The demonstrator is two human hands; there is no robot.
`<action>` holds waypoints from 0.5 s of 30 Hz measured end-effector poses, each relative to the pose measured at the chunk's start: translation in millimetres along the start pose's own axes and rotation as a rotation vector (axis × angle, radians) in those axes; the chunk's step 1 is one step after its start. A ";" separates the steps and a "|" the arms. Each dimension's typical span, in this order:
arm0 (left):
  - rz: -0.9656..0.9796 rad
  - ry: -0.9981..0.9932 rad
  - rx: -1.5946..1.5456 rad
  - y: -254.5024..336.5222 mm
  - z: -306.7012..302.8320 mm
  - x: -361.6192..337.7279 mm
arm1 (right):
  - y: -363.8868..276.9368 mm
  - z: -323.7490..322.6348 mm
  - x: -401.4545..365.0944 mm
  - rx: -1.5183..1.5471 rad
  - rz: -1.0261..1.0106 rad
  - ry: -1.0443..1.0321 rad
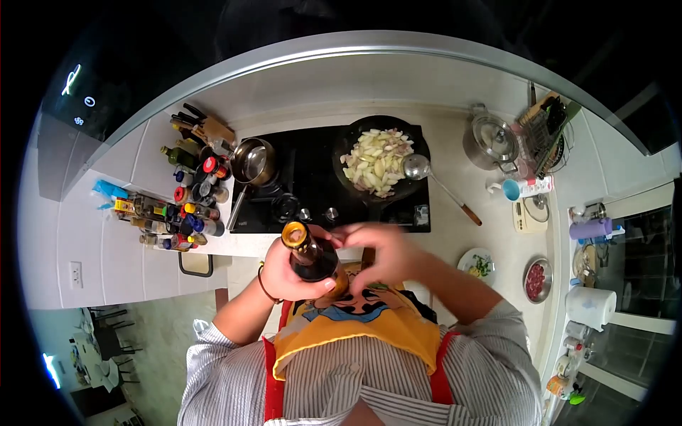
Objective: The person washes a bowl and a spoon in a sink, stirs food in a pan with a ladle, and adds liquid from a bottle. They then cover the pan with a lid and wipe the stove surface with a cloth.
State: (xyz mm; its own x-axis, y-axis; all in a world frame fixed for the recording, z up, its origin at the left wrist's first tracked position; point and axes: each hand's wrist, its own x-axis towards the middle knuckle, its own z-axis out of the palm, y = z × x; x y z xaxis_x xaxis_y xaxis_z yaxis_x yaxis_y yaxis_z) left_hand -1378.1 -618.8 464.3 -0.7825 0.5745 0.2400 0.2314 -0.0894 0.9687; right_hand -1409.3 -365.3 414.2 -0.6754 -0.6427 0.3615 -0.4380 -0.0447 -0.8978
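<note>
My left hand (284,273) is wrapped round a dark brown glass bottle (312,259), which stands upright in front of my apron with its amber mouth uncapped and facing up. Close beside the bottle, my right hand (380,252) is smeared by motion, so its fingers cannot be read clearly. Beyond both hands, a black wok (348,183) on the stove holds pale chopped pieces (379,162) that look like onion with some pinkish bits. A metal ladle (417,167) rests across the wok's right rim, its wooden-ended handle reaching onto the counter.
A small saucepan (253,162) sits on the left of the black cooktop (309,184). Several seasoning bottles (195,213) crowd the left counter. On the right are a lidded pot (490,138), a plate of chopped greens (479,266) and a metal bowl of red meat (537,279).
</note>
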 end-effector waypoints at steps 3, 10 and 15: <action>-0.001 0.228 0.310 5.0 -0.6 0.4 | 131.3 -88.1 -89.9 -0.278 0.639 0.553; -0.015 0.477 0.963 -4.9 -19.7 23.3 | 253.9 -155.0 -228.0 -1.106 1.202 0.278; -0.073 0.544 1.104 -13.5 -34.6 37.9 | 257.9 -165.9 -232.2 -0.963 0.883 0.481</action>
State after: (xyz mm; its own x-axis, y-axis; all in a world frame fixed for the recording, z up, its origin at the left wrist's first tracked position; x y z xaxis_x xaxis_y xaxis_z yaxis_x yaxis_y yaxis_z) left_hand -1430.9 -624.0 462.5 -0.8918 0.1127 0.4382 0.3348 0.8157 0.4716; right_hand -1463.9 -100.8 140.4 -0.9888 0.1494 -0.0017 0.1363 0.8978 -0.4187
